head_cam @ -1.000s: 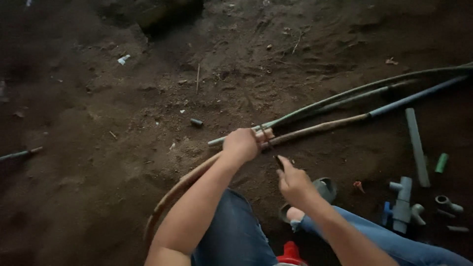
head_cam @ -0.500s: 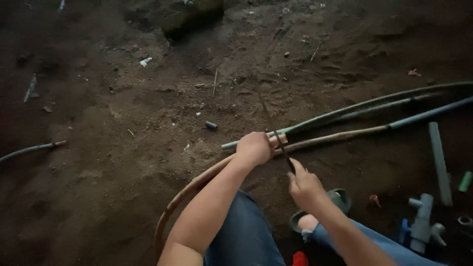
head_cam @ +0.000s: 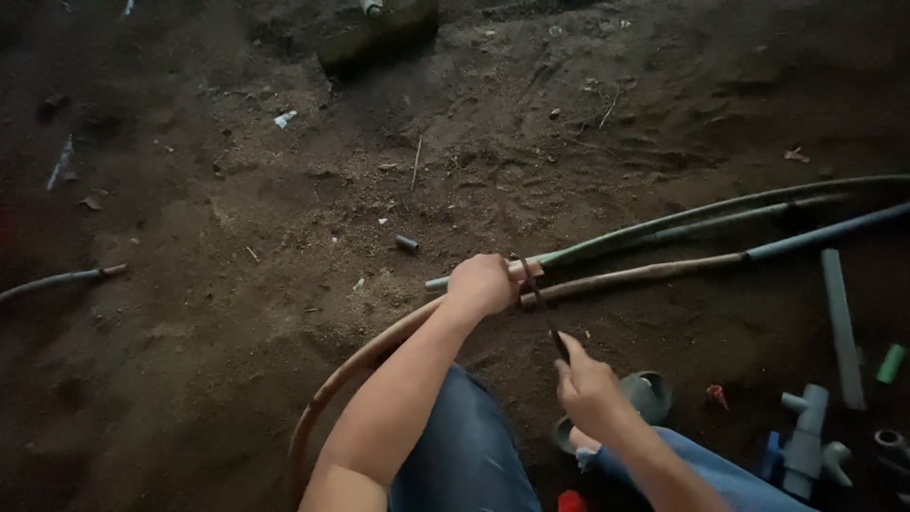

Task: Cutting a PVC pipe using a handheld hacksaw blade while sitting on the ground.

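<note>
My left hand (head_cam: 483, 283) is closed around a brown hose (head_cam: 353, 368) where it meets other pipes lying on the dirt. The hose curves from beside my knee up to that hand and carries on to the right. A thin dark strip (head_cam: 542, 308) runs from the joint down to my right hand (head_cam: 588, 389), which pinches its lower end, and the strip looks taut. A long green pipe (head_cam: 711, 213) and a blue pipe (head_cam: 825, 232) stretch away to the right of the joint.
Bare dirt floor. A short grey pipe (head_cam: 839, 322), a green fitting (head_cam: 891, 363) and a grey tee fitting (head_cam: 806, 441) lie at the right. My sandalled foot (head_cam: 645, 393) is below the joint. A small dark cylinder (head_cam: 406, 243), a hose end (head_cam: 57, 282) and a block (head_cam: 379, 33) lie farther off.
My right hand has drawn back from the joint toward my body, with the dark strip stretched between. My left hand keeps its grip on the hose. The view has shifted slightly.
</note>
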